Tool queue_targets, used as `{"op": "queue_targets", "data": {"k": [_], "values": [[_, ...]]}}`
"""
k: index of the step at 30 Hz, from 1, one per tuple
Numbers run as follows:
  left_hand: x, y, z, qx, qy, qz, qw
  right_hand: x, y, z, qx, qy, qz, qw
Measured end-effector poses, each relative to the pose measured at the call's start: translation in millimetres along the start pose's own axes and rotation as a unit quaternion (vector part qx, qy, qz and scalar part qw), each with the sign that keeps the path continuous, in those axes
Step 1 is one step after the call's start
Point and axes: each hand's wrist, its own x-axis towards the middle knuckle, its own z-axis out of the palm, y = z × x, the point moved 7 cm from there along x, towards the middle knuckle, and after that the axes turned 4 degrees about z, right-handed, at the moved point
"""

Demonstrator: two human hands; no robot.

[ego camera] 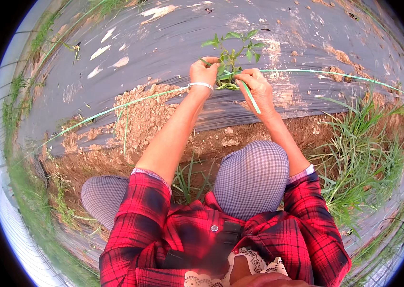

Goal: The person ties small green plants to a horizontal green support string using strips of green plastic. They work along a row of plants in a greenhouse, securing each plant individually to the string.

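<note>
A young leafy plant [236, 53] rises from the plastic-covered bed in front of me. A light green tape [295, 70] runs across the bed and passes by its stem. My left hand [205, 73], with a pale band at the wrist, pinches a piece of green tape on the plant's left side. On the right of the stem, my right hand [257, 88] has its fingers closed on a strip of green tape [250, 97], whose loose end hangs down over the hand. Leaves and fingers hide where the tape meets the stem.
Dark plastic mulch [159, 50] covers the bed. Loose soil [144, 111] is heaped left of the plant, where another green strip [126, 129] hangs down. Long grass [363, 150] grows at the right along the furrow. My knee [252, 179] is bent below my hands.
</note>
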Motion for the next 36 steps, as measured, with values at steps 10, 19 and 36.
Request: {"op": "queue_targets", "data": {"k": [10, 19, 36], "values": [[-6.6, 0.6, 4.0, 0.036, -0.054, -0.025, 0.998, 1.3, 33.8, 18.2, 0.241, -0.009, 0.233, 0.942], [-7.3, 16.6, 20.4, -0.061, -0.194, -0.067, 0.977, 27.6, 58.0, 30.8, 0.386, -0.018, 0.335, 0.859], [-11.4, 29.8, 31.9, -0.095, -0.338, -0.06, 0.935, 32.6, 88.2, 8.8, 0.349, 0.002, 0.415, 0.84]]}}
